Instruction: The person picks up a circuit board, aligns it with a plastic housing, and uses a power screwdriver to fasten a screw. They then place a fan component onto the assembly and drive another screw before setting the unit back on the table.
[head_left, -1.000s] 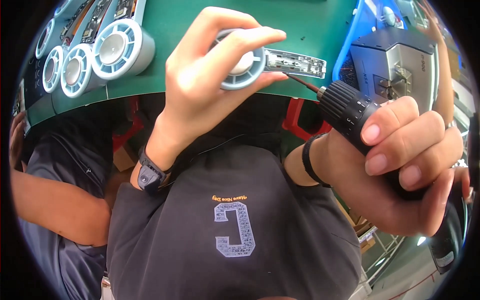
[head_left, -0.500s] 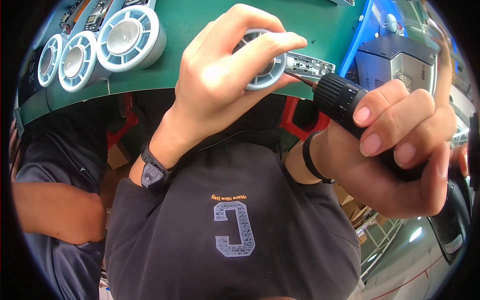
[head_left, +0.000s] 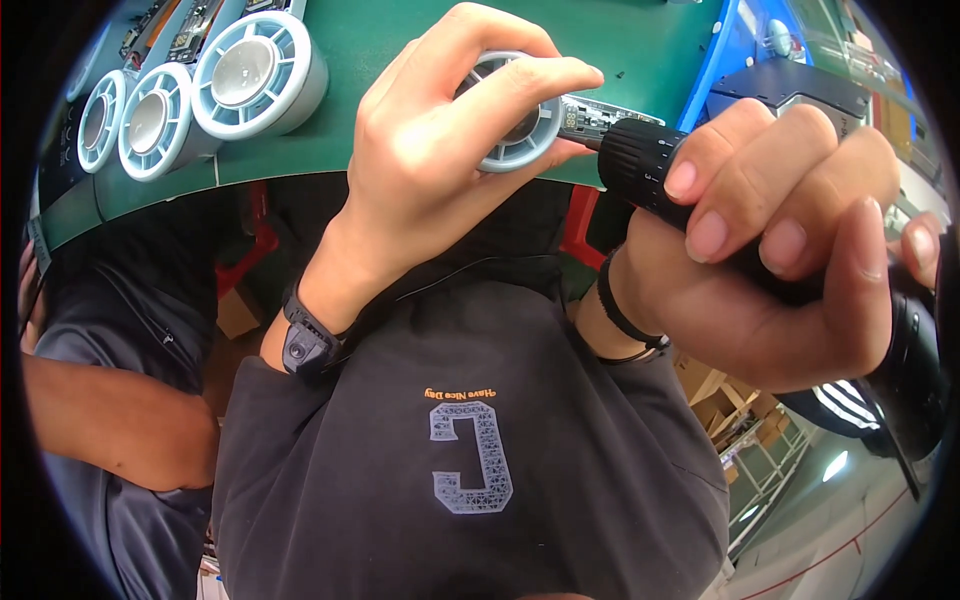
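My left hand is closed around a light-blue round spoked housing at the table's front edge, its fingers covering much of it. From the housing's right side extends a narrow part with a circuit board. My right hand is wrapped round a black power screwdriver with a ridged collar. The screwdriver points left, its thin bit end beside the spot where the board meets the housing. Whether the bit touches a screw cannot be made out.
Several similar light-blue round housings stand at the left on the green table. A blue tray and a grey-black box-shaped device are at the back right. Another person's forearm shows at the left.
My right hand has moved up and left with the screwdriver, bringing its collar nearer the housing. My left hand and the housing have shifted slightly left.
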